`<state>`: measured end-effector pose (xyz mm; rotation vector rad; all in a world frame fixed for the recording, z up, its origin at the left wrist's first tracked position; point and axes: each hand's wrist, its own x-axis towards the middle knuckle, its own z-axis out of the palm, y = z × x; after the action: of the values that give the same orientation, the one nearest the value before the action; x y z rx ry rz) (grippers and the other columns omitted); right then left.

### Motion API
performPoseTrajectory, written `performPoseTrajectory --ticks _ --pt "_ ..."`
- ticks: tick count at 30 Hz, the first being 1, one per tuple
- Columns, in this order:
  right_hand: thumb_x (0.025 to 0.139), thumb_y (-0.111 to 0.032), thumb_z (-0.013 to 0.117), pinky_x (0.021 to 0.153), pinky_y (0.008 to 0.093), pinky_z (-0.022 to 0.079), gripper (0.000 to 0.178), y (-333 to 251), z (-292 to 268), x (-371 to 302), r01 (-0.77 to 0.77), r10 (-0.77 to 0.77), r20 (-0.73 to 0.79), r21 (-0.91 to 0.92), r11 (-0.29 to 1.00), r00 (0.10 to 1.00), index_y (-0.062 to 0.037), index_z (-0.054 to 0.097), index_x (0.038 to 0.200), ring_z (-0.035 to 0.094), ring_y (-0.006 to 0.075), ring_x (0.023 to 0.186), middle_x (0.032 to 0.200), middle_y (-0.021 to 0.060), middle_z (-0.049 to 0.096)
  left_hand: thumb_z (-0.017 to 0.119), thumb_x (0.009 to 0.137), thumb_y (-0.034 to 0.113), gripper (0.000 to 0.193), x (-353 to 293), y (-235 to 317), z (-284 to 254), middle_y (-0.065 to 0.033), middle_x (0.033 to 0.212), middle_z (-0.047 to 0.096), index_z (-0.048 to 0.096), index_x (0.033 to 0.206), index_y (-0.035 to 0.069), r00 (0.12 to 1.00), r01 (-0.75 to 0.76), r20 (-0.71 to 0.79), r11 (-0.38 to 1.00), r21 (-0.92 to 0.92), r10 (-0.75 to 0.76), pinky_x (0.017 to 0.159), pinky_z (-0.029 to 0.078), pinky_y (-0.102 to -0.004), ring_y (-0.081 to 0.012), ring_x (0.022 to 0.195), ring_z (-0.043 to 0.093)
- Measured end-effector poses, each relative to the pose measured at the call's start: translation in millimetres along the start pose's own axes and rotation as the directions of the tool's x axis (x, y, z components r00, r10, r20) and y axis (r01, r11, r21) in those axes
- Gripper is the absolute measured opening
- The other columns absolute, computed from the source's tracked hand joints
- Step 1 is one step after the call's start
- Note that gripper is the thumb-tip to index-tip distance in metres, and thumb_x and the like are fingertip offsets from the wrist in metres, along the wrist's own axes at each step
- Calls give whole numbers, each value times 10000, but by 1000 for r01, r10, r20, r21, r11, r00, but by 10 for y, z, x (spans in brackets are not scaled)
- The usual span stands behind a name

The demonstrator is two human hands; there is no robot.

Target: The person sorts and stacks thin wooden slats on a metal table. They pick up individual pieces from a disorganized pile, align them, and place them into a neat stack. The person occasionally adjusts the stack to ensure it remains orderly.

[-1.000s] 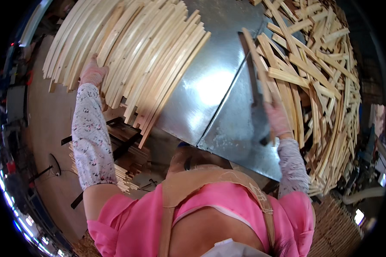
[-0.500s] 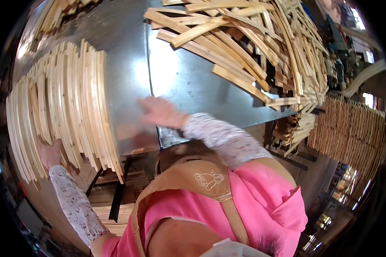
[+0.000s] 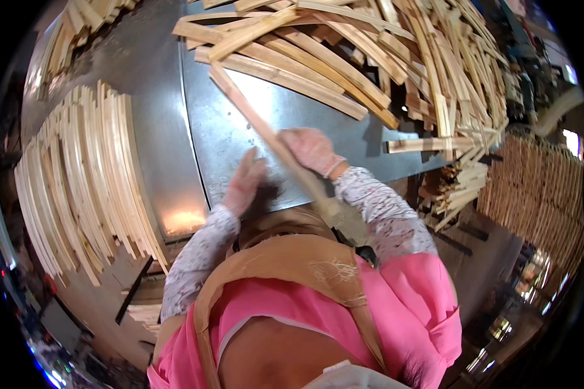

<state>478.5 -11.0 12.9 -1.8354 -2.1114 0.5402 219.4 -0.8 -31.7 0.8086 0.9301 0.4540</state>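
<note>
A long, flat wooden strip [image 3: 256,123] slants across the metal tabletop in front of me, its near end blurred close to my apron. My right hand [image 3: 310,150] is closed around the strip's right side, near its middle. To the left of the strip, my left hand [image 3: 246,183] is raised over the table's near edge. Its fingers are stretched out and hold nothing, a small gap away from the wood. Over on the left lies a row of pale strips [image 3: 84,175], set side by side.
Jumbled wooden strips [image 3: 370,52] cover the far right of the metal table [image 3: 156,129]. More strips [image 3: 78,26] lie at the far left corner. Below the right edge sits a small stack [image 3: 464,188]; beyond it stands a tall bundle of slats [image 3: 532,194].
My left hand has left the row of strips and come to the middle. My right hand has moved right and taken hold of a strip, which now lies at a slant before me.
</note>
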Motion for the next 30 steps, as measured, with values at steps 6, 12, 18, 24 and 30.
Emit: performPoseTrajectory --ticks 6,12,18,24,30 --pt "780 -489 831 975 497 514 778 567 -429 931 -278 192 -286 -301 912 939 -45 578 1366 639 385 1111 1141 206 677 694 1017 382 483 337 335 -63 -130 955 766 645 1327 14 915 73 -369 967 -244 -162 748 603 -378 -291 865 743" --pt "821 -461 808 1018 500 524 867 418 -120 1009 -331 329 -57 -284 900 943 -36 493 1508 632 422 1199 1297 225 664 664 986 503 721 -618 1008 -1486 -241 1536 557 529 1547 71 620 653 -584 68 754 524 1198 376 -571 -419 1467 472" --pt "931 -400 720 1009 420 544 624 -642 297 995 -433 303 338 431 792 891 20 611 1379 700 352 1093 1169 229 731 688 1004 483 788 -714 838 -1665 -184 1628 475 437 1619 58 565 185 -428 398 899 705 1240 377 -513 -360 1502 447" --pt "999 -399 662 921 371 538 496 -1496 862 1130 -534 354 407 721 441 842 54 697 1198 696 269 972 1057 190 735 571 1123 355 500 -324 436 -925 -149 1313 713 631 1420 -44 907 -181 -411 967 -178 94 1106 504 -337 -258 1266 656" --pt "953 -445 683 922 507 544 572 -1936 1160 1409 -526 508 171 441 727 844 64 644 1211 720 464 1030 1064 301 741 661 1033 310 411 -671 212 -1219 -158 1193 773 696 1364 69 821 -26 -558 984 177 122 974 573 -395 -315 1089 748"
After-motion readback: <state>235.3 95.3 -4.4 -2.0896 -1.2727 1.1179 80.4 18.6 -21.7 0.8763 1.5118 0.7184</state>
